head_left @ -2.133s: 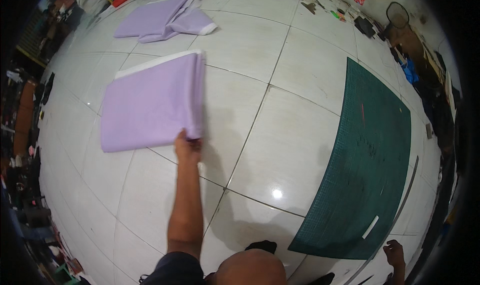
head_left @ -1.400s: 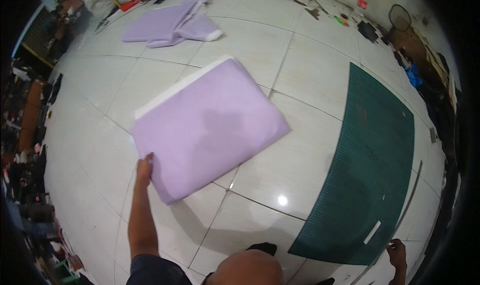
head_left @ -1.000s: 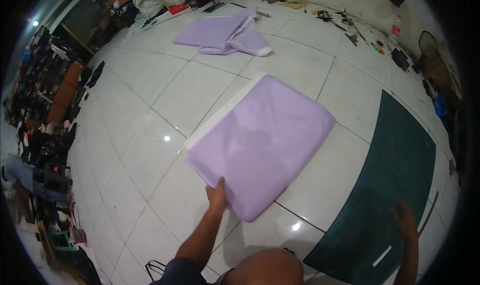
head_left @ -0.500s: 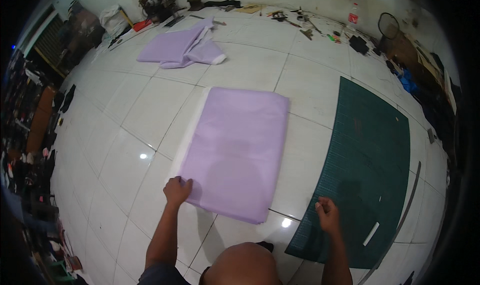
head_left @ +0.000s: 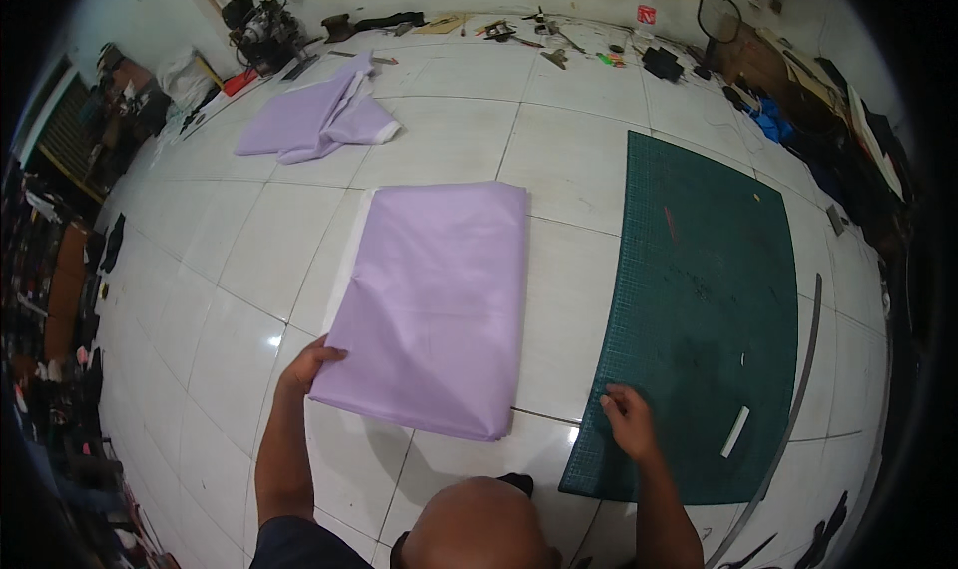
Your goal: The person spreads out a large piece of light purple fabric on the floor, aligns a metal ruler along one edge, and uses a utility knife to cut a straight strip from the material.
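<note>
Folded lilac cloth [head_left: 434,304], centre frame on white tiled floor [head_left: 220,270]: left hand [head_left: 307,364] fingers pinching its lower-left corner; right hand [head_left: 629,421] fingers flat on green cutting mat [head_left: 699,309], lower right.

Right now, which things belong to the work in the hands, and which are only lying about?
In use: folded lilac fabric under left hand; dark green cutting mat under right hand.
Lying about: crumpled lilac cloth; long curved metal ruler; clear plastic bottle.

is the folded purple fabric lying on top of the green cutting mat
No, the folded purple fabric lies on the white tiled floor to the left of the green cutting mat, with bare tile between them.
</note>
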The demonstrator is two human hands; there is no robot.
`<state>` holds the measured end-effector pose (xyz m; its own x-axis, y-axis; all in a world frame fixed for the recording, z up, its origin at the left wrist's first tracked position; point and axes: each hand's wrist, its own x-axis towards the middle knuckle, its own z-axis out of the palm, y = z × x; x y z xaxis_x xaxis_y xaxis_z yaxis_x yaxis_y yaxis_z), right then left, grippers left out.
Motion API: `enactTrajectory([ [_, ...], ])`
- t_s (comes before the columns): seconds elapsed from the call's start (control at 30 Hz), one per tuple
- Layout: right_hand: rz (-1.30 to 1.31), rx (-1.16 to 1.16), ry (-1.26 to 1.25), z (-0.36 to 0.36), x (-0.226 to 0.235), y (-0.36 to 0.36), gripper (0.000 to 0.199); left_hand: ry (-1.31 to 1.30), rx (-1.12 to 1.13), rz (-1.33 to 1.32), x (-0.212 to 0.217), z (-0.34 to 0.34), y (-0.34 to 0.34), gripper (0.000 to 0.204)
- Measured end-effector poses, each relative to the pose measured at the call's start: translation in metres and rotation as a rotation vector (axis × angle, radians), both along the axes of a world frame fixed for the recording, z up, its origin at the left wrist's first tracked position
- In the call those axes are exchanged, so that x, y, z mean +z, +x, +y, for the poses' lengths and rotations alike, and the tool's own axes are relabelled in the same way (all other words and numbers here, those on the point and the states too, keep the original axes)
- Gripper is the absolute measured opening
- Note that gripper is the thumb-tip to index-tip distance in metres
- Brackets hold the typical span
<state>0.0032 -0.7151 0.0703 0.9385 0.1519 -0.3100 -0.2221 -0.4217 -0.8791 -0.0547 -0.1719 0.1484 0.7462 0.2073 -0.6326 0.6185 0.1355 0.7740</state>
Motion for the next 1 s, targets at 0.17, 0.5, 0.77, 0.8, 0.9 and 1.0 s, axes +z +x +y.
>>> enactTrajectory([
  [0.17, -0.021, 0.093, 0.033, 0.026, 0.029, 0.012, 0.035, 0.178, -0.017, -0.113, 0.076, -0.065, 0.046, 0.069],
  [0.5, 0.119, -0.061, 0.834, -0.008, 0.092, 0.046, 0.064, 0.536, -0.799, -0.722, 0.100, -0.343, 0.117, 0.068],
  [0.77, 0.354, -0.363, 0.497, -0.129, 0.015, 0.027, 0.084, 0.132, -1.015, -0.499, -0.025, -0.424, 0.093, 0.072],
  [0.8, 0.293, -0.436, 0.394, -0.139, 0.011, 0.024, 0.079, 0.206, -0.972, -0.496, -0.047, -0.406, 0.093, 0.065],
  [0.9, 0.177, -0.544, 0.148, -0.136, -0.013, 0.014, 0.064, 0.507, -0.352, -0.427, -0.094, -0.305, 0.071, 0.049],
  [1.0, 0.085, -0.488, -0.003, -0.136, -0.040, 0.019, 0.051, 0.989, 0.142, -0.438, -0.092, -0.199, 0.022, 0.045],
])
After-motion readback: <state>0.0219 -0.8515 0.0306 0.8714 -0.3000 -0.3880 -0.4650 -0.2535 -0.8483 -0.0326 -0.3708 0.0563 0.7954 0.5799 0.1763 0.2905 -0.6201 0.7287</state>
